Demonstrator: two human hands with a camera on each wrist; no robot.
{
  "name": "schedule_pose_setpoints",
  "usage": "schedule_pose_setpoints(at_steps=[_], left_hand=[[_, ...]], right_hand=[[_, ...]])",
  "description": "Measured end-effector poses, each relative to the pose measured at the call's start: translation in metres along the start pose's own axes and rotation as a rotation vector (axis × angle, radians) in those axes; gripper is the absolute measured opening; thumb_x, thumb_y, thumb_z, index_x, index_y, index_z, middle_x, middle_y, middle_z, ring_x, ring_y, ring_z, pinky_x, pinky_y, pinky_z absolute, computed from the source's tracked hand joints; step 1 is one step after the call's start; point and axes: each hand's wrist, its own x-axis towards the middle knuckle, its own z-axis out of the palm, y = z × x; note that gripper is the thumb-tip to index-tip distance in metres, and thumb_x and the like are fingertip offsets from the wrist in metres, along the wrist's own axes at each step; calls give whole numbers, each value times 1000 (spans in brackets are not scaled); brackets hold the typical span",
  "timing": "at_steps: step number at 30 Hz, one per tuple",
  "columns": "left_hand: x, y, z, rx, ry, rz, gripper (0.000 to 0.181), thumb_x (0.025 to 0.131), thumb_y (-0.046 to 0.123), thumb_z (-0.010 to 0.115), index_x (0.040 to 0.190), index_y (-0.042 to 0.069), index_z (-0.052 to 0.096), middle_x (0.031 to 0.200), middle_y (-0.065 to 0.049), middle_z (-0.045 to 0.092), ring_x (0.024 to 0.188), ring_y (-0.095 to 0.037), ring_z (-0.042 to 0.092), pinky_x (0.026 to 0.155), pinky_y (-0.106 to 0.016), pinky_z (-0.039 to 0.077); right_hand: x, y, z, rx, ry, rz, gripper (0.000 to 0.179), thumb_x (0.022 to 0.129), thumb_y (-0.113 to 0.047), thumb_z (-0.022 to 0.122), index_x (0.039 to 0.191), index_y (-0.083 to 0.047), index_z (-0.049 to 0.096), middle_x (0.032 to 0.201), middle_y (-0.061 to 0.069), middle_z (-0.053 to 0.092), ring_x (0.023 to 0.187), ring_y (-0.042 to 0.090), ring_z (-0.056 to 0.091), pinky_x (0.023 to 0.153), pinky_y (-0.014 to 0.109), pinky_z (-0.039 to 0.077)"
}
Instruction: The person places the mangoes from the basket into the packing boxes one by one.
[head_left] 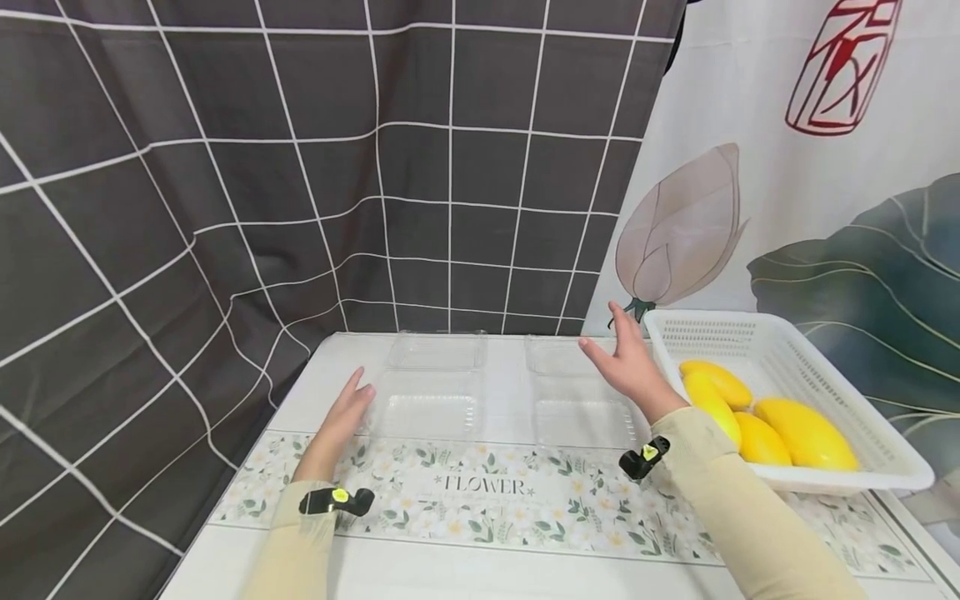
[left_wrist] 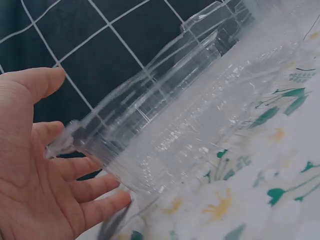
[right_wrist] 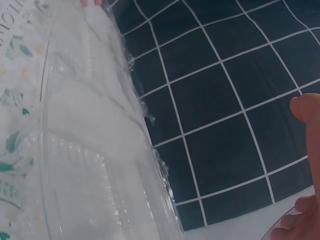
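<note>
Two clear plastic clamshell boxes with raised lids lie side by side on the table: the left box (head_left: 429, 412) (left_wrist: 190, 120) and the right box (head_left: 583, 421) (right_wrist: 90, 165). Beside the left box's outer edge is my left hand (head_left: 343, 421) (left_wrist: 45, 165), fingers loosely extended and thumb apart. Its fingertips reach the box's side; whether they press on it I cannot tell. My right hand (head_left: 628, 367) hovers over the right box's outer side, fingers spread, holding nothing. Only part of the right hand (right_wrist: 311, 135) shows at the right wrist view's edge.
At the right stands a white perforated basket (head_left: 847, 479) holding several yellow mangoes (head_left: 802, 433). A floral runner (head_left: 487, 525) printed FLOWER crosses the white table (head_left: 420, 575). Behind hang a dark grid curtain (head_left: 480, 167) and a white printed curtain (head_left: 750, 100).
</note>
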Motion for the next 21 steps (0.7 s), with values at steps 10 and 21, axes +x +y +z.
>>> schedule_pose_setpoints(at_steps=[10, 21], left_hand=[[-6, -17, 13, -271, 18, -21, 70, 106, 22, 47, 164, 28, 7, 167, -12, 21, 149, -37, 30, 125, -54, 15], [-6, -27, 19, -350, 14, 25, 67, 104, 9, 40, 164, 22, 15, 168, -4, 22, 154, -24, 20, 126, -51, 5]], right_hand=[[-8, 5, -15, -27, -15, -7, 89, 101, -45, 56, 162, -6, 7, 165, 29, 10, 147, 50, 22, 115, 69, 26], [-5, 18, -55, -90, 0, -43, 88, 101, -41, 58, 161, 0, 9, 161, 35, 14, 144, 56, 22, 113, 72, 24]])
